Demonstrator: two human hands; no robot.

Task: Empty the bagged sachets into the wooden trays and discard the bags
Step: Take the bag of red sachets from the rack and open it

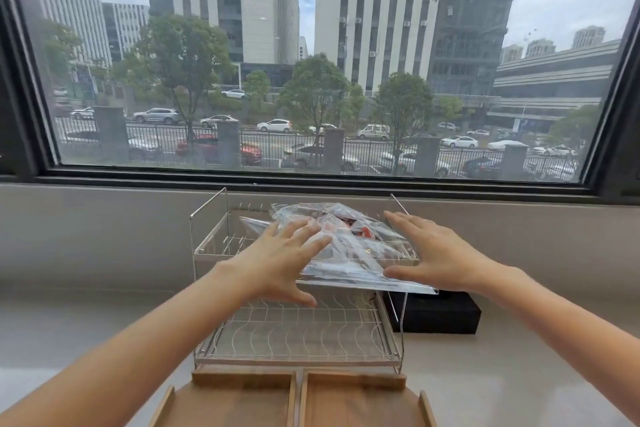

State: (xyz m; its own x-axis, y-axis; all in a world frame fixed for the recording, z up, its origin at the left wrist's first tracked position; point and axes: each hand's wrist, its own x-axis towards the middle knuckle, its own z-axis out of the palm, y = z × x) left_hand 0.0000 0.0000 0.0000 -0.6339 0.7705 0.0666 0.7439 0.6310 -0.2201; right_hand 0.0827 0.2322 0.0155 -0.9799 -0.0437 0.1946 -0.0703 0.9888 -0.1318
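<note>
Two wooden trays [294, 402] sit right at the bottom edge, side by side, plain light-brown wood with low raised rims, both cut off by the frame so you only get their far ends. Just behind them stands a two-tier wire dish rack [298, 329], shiny metal, with a wavy grid on the lower shelf and thin upright posts at the corners.

On the top shelf lies a pile of clear plastic bags [349, 253], crinkly and glossy. Red and white sachets [360, 231] show through the plastic, but it's too reflective to count them or read anything. The front bag's flat edge sticks out past the shelf.

Both hands are up at the pile with fingers spread wide and straight. The left hand [277, 262] lies flat on the left side of the bags, thumb hanging below the shelf edge. The right hand [433, 253] is at the right side, thumb touching the front bag's edge; whether the fingers actually touch the plastic is hard to tell.

Right of the rack there's a black box [446, 315], partly hidden behind the rack's post. Everything sits on a smooth pale countertop [519, 374] below a big window [322, 59].
</note>
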